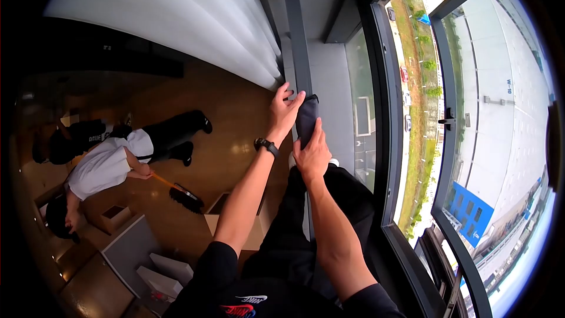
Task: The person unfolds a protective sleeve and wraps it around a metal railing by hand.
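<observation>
A dark grey cloth (306,122) lies over a long grey rail (298,41) in front of a window. My left hand (286,109) is at the rail's left side, its thumb on the cloth's upper end and its fingers curled round the edge. Lower down, my right hand (313,152) grips the cloth's lower part from the right, fingers pointing up along it. The underside of the cloth is hidden. A black watch (268,146) sits on my left wrist.
A pale curtain (194,12) hangs at upper left, beside the rail. On the right a window sash (450,112) stands open to the outside. At left, a person in a white shirt (109,162) holds a broom (186,198); cardboard boxes (116,219) stand on the floor.
</observation>
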`<action>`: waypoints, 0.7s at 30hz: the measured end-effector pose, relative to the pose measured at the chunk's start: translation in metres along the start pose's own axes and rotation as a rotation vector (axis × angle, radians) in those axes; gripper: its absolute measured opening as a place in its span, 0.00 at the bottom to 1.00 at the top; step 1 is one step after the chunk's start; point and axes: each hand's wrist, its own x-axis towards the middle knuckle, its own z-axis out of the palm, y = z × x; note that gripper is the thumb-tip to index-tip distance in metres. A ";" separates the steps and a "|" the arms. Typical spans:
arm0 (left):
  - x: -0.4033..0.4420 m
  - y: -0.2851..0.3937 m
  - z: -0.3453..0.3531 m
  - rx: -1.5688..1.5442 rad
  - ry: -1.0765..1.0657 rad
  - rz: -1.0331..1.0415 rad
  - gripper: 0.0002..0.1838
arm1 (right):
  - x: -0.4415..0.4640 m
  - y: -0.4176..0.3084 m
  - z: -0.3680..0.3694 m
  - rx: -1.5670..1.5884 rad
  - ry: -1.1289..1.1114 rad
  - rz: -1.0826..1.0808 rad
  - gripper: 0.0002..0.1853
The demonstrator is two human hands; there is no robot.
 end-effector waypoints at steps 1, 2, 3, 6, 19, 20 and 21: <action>0.012 -0.004 0.005 0.097 -0.059 0.029 0.21 | 0.002 -0.001 -0.001 -0.008 -0.005 -0.001 0.42; 0.014 -0.012 0.010 0.181 0.042 0.115 0.13 | 0.002 -0.001 -0.001 -0.016 -0.012 0.000 0.42; 0.015 -0.009 0.009 0.184 0.036 0.111 0.13 | 0.002 -0.001 0.000 -0.015 -0.014 0.007 0.42; 0.015 -0.002 0.005 0.236 0.095 0.190 0.09 | 0.002 0.000 0.002 -0.022 -0.023 0.020 0.43; 0.039 0.032 -0.005 0.023 -0.017 0.104 0.09 | 0.004 0.001 0.004 -0.023 0.074 -0.042 0.43; 0.041 0.035 -0.004 -0.015 -0.038 0.087 0.08 | 0.004 0.000 0.004 -0.021 0.110 -0.069 0.42; 0.044 0.039 -0.002 -0.015 -0.041 0.083 0.08 | 0.004 -0.001 0.004 -0.024 0.109 -0.065 0.42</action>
